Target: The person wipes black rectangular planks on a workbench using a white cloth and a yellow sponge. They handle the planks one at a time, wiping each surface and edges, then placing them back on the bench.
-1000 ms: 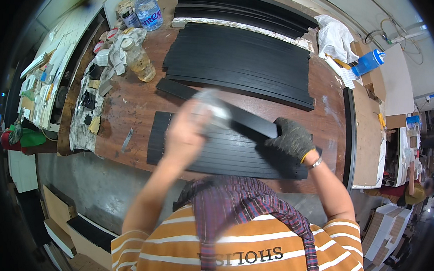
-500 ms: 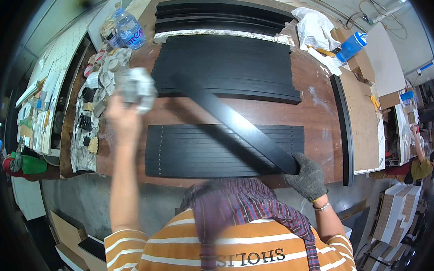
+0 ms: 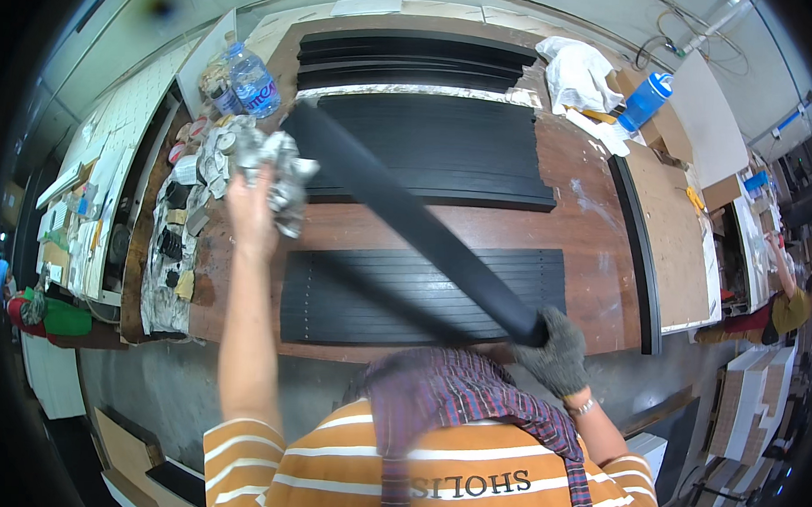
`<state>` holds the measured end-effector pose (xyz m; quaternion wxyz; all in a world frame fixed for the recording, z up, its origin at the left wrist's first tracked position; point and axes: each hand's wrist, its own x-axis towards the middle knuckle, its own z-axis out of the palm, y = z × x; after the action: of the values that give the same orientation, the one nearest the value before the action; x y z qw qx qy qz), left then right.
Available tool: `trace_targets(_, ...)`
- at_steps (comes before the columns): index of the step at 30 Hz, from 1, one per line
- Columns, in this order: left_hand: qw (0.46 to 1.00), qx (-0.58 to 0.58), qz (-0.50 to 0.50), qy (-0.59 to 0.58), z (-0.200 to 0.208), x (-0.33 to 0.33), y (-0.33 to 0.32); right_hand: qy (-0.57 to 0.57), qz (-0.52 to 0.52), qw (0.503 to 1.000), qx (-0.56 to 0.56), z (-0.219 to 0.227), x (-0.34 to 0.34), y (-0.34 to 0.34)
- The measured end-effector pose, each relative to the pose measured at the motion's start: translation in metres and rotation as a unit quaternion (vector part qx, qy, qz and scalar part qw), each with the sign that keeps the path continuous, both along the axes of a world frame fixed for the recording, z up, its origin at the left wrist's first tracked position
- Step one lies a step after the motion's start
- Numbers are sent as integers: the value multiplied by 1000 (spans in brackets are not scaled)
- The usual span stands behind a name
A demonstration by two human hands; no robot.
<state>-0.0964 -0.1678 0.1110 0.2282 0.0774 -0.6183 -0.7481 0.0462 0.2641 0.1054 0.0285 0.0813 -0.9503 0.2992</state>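
Observation:
My right hand (image 3: 557, 353), in a dark grey knit glove, grips the near end of a long black slat (image 3: 416, 225). From there the slat slants up and left across the table, held above it, with its shadow falling below. Bare, my left hand (image 3: 252, 201) is closed on a crumpled grey-white rag (image 3: 289, 176), close to the slat's far end. Beneath the slat lies a row of black slats (image 3: 368, 293) with small marks near their ends. A larger stack of black slats (image 3: 429, 146) sits farther back.
More black strips (image 3: 414, 59) lie at the far edge. A water bottle (image 3: 252, 82), jars and a stained cloth (image 3: 164, 288) line the left side. At the right are a blue bottle (image 3: 646, 101), a white cloth (image 3: 577, 72) and a long black bar (image 3: 635, 254).
The slat in my right hand has turned and its far end is higher, farther left. My left hand with the rag has moved right, nearer to that end. The whole view has shifted slightly.

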Motion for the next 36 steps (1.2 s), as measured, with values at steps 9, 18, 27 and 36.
trace_targets(9,941,74,-328,-36,48,9,141,32,40,986,-161,25,-76,-86)
trace_targets(18,843,-65,-509,-159,7,36,141,-188,134,552,-801,65,-167,-77)
trace_targets(27,905,-185,-307,-231,10,83,16,45,29,609,-791,102,-196,32)
trace_targets(36,834,-62,-531,-140,24,27,166,-78,97,558,-820,83,-159,-59)
